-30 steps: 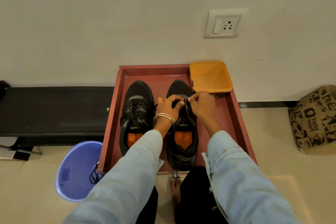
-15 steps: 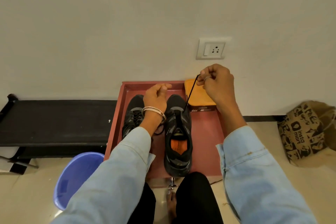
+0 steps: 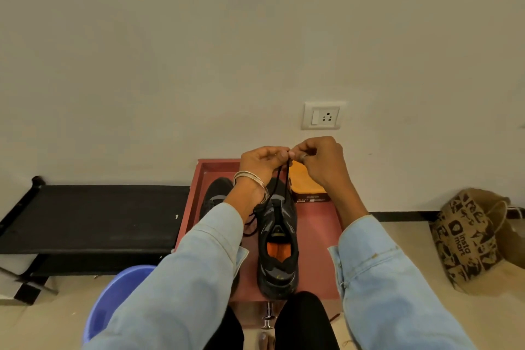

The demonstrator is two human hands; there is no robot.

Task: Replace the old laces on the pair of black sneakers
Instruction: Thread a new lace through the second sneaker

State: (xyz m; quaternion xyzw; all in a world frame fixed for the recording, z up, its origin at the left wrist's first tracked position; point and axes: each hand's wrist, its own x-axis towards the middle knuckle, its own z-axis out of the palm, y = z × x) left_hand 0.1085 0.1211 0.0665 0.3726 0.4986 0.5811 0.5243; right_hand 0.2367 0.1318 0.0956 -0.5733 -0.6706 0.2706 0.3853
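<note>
Thin black lace [image 3: 281, 179] rising taut from the toe eyelets of the right-hand black fabric sneaker [image 3: 277, 239], on the red rectangular tray [image 3: 321, 224]; both ends pinched above, left hand [image 3: 262, 162] and right hand [image 3: 318, 159] fingertips curled, touching. Best done evening both ends, pulling straight up, shoe kept flat.

Soft, even indoor light, slightly dim and warm. The wall [image 3: 255, 37] darkens toward the frame's upper corners. Shadows are faint. Wide-angle bending curves the edges. No glare; the picture is slightly soft overall.
</note>
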